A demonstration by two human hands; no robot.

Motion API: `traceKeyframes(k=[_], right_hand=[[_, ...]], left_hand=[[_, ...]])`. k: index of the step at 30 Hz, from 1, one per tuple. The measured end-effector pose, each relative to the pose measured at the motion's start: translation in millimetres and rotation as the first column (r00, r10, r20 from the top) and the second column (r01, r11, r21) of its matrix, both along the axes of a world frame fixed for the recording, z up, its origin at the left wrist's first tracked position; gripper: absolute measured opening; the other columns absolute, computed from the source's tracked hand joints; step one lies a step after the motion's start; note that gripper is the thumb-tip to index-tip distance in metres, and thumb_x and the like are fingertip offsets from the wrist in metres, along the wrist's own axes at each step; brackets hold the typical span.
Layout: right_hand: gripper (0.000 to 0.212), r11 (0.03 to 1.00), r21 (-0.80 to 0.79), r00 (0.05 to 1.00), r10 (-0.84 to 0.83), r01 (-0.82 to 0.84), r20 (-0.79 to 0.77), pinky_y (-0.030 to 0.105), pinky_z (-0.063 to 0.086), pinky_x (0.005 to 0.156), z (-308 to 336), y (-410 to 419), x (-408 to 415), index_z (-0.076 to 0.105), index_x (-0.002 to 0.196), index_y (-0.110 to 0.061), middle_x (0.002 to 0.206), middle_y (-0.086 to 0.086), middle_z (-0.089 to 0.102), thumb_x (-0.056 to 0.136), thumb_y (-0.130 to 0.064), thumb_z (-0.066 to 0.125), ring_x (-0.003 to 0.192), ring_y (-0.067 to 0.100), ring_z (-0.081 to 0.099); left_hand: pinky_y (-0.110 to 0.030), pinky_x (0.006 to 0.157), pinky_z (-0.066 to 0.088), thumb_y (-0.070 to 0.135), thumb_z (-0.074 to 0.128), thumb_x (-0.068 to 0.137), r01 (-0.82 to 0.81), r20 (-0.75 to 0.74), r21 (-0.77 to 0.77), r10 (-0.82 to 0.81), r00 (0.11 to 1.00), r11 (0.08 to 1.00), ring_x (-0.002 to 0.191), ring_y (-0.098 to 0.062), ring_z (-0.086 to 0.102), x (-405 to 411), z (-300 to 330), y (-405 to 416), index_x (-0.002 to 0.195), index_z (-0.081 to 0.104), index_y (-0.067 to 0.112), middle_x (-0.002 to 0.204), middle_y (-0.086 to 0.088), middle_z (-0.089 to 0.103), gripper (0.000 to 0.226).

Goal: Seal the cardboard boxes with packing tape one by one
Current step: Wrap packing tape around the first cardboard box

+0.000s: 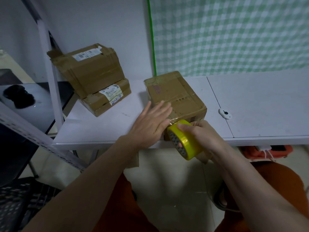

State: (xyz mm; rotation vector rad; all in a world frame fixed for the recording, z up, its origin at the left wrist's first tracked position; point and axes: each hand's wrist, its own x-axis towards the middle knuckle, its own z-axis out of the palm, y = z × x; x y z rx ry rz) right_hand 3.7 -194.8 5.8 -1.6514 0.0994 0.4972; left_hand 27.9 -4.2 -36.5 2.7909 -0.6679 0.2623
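Observation:
A brown cardboard box (pixel 177 92) sits at the front edge of the white table (pixel 260 104), in the middle of the view. My left hand (pixel 150 123) lies flat with straight fingers on the box's near left corner, pressing down clear tape. My right hand (pixel 202 133) grips a yellow roll of packing tape (pixel 185 139) just below the box's front edge, over the table's lip. A strip of clear tape runs from the roll up onto the box top.
Two more cardboard boxes (pixel 93 72) are stacked at the table's back left, the lower box (pixel 107 99) bearing a label. A small white cutter (pixel 224 113) lies right of the box. A metal shelf post (pixel 50 72) stands at left. A checked curtain (pixel 234 34) hangs behind.

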Motion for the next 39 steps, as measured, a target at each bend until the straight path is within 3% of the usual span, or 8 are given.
traceKeyframes(k=[4, 9, 15, 19, 24, 31, 33, 39], right_hand=[[0.021, 1.0, -0.016, 1.0, 0.008, -0.008, 0.005, 0.02, 0.048, 0.044, -4, 1, 0, 0.068, 0.083, -0.006, 0.063, 0.009, 0.071, 0.088, -0.026, 0.063, 0.052, 0.016, 0.067], [0.021, 1.0, -0.024, 1.0, 0.008, -0.007, 0.017, 0.022, 0.05, 0.048, -6, 4, 5, 0.067, 0.083, -0.006, 0.061, 0.01, 0.069, 0.09, -0.025, 0.061, 0.051, 0.016, 0.065], [0.023, 0.999, 0.024, 0.999, 0.027, -0.028, 0.035, 0.018, 0.049, 0.05, -9, 0, -1, 0.068, 0.081, -0.006, 0.067, 0.006, 0.069, 0.089, -0.026, 0.062, 0.055, 0.013, 0.065], [0.05, 0.998, 0.02, 0.995, 0.057, -0.059, 0.076, 0.035, 0.043, 0.072, -12, -10, -6, 0.06, 0.1, 0.013, 0.085, 0.018, 0.061, 0.082, -0.033, 0.067, 0.077, 0.024, 0.056], [0.035, 0.949, -0.184, 0.949, 0.284, -0.257, 0.138, 0.022, 0.049, 0.071, -14, -13, -9, 0.067, 0.097, -0.015, 0.088, 0.004, 0.069, 0.067, -0.025, 0.082, 0.079, 0.011, 0.063], [0.031, 0.932, -0.273, 0.934, 0.297, -0.239, 0.197, 0.018, 0.048, 0.065, -18, -12, -6, 0.058, 0.096, -0.024, 0.086, -0.002, 0.064, 0.072, -0.023, 0.079, 0.076, 0.005, 0.062], [0.028, 0.933, -0.272, 0.934, 0.294, -0.235, 0.205, 0.015, 0.046, 0.06, -20, -11, -7, 0.058, 0.094, -0.024, 0.082, -0.002, 0.063, 0.074, -0.019, 0.076, 0.068, 0.001, 0.059], [0.041, 0.947, -0.306, 0.963, 0.169, -0.099, 0.21, 0.037, 0.052, 0.069, -22, -23, -2, 0.053, 0.101, -0.016, 0.088, 0.007, 0.062, 0.068, -0.011, 0.076, 0.077, 0.017, 0.06]], left_hand=[[-0.041, 0.12, -0.002, 0.047, 0.005, 0.101, 0.094, -0.036, -0.153, -0.101, 0.994, 0.984, 0.148, -0.012, 0.008, -15, -6, 1, 0.147, 0.034, 0.028, 0.154, 0.013, 0.03, 0.058], [-0.048, 0.119, 0.006, 0.049, 0.004, 0.1, 0.086, -0.047, -0.119, -0.092, 0.995, 0.989, 0.147, -0.007, 0.012, -12, -7, 6, 0.148, 0.031, 0.031, 0.155, 0.014, 0.03, 0.058], [-0.047, 0.114, 0.026, 0.028, 0.03, 0.097, 0.0, -0.012, -0.221, -0.003, 1.0, 0.975, 0.143, -0.017, 0.026, -11, -3, -2, 0.147, 0.036, 0.011, 0.154, -0.004, 0.033, 0.053], [-0.05, 0.119, 0.007, 0.029, 0.048, 0.073, -0.031, -0.098, -0.098, 0.021, 0.995, 0.995, 0.148, -0.022, -0.002, -7, -4, 3, 0.151, 0.024, 0.026, 0.162, -0.006, 0.005, 0.082], [-0.05, 0.116, 0.022, 0.031, 0.076, 0.078, -0.129, -0.044, 0.041, 0.131, 0.99, 0.991, 0.147, -0.02, 0.002, 8, -11, 10, 0.152, 0.016, 0.03, 0.16, 0.001, 0.01, 0.095], [-0.047, 0.105, 0.039, 0.028, 0.082, 0.073, -0.172, 0.082, 0.0, 0.172, 0.982, 0.985, 0.14, -0.025, 0.024, 12, -15, 5, 0.148, 0.033, 0.02, 0.151, -0.002, 0.032, 0.09], [-0.048, 0.107, 0.036, 0.026, 0.081, 0.074, -0.172, 0.096, -0.019, 0.173, 0.98, 0.985, 0.14, -0.026, 0.025, 9, -15, 3, 0.148, 0.034, 0.019, 0.152, -0.003, 0.034, 0.088], [-0.049, 0.116, 0.018, 0.032, 0.079, 0.075, -0.225, 0.099, -0.031, 0.227, 0.969, 0.974, 0.146, -0.027, 0.015, 2, -17, -11, 0.146, 0.035, 0.016, 0.155, -0.007, 0.027, 0.085]])
